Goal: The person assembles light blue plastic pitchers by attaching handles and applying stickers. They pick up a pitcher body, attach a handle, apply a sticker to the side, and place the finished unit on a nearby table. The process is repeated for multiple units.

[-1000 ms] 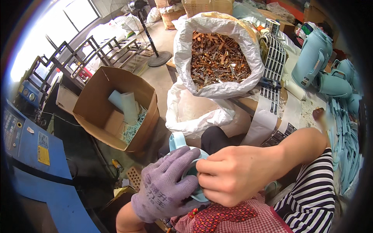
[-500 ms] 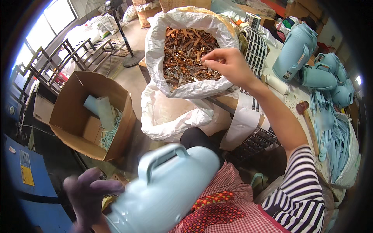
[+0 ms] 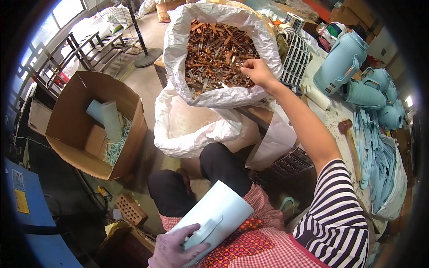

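My left hand (image 3: 176, 245), in a greyish-purple glove, is wrapped round the handle of a light blue plastic jug body (image 3: 228, 203). The jug lies tilted across my lap, its plain wide end toward the upper right. My bare right hand (image 3: 258, 71) is over the right side of a white woven sack (image 3: 178, 58), fingers pinched together. Whatever is between those fingertips is hidden or too small to name. Small coppery and silvery metal strips (image 3: 214, 53) fill the sack.
A cardboard box (image 3: 129, 152) with blue scraps stands at left, a perforated brick (image 3: 131, 209) below it. A second white sack (image 3: 192, 140) sits under the first. On the right table are blue jugs (image 3: 342, 62), a mallet (image 3: 345, 126) and blue strips (image 3: 382, 169).
My left hand, spread and blurred beside the jug before, now grips its handle. The jug has turned and moved nearer my lap. My right hand stays over the sack, its fingers more tightly closed.
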`<state>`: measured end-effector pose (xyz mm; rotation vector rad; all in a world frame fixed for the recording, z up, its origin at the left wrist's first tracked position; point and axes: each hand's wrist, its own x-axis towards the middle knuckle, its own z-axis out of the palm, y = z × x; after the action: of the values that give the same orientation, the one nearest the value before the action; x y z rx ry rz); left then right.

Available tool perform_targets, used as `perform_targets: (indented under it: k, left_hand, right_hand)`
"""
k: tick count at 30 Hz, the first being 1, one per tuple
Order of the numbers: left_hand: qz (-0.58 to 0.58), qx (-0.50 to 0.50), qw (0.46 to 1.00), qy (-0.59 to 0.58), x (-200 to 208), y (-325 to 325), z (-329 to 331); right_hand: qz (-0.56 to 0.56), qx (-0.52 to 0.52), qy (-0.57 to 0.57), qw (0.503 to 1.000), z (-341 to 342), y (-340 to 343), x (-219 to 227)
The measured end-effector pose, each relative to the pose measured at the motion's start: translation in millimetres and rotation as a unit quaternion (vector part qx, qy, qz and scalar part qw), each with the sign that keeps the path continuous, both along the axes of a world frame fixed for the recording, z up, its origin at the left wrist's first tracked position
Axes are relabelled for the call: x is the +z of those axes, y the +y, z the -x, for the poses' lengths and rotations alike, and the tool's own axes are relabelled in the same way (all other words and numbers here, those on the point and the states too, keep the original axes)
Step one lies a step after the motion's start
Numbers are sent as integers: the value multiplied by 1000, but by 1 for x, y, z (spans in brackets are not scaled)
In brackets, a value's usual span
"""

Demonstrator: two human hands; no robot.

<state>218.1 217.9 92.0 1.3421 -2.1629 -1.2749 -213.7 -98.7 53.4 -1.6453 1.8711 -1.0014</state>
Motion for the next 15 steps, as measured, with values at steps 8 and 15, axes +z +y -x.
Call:
perform_targets:
  k: [8,15]
  left_hand:
    - [218,-198,955,-42,4,-41,16]
    - [302,91,944,94,-68,-1,7]
  right_hand:
    - [-175,323,-265,891,-104,143,28]
    - [29,461,-65,885,-170,252,16]
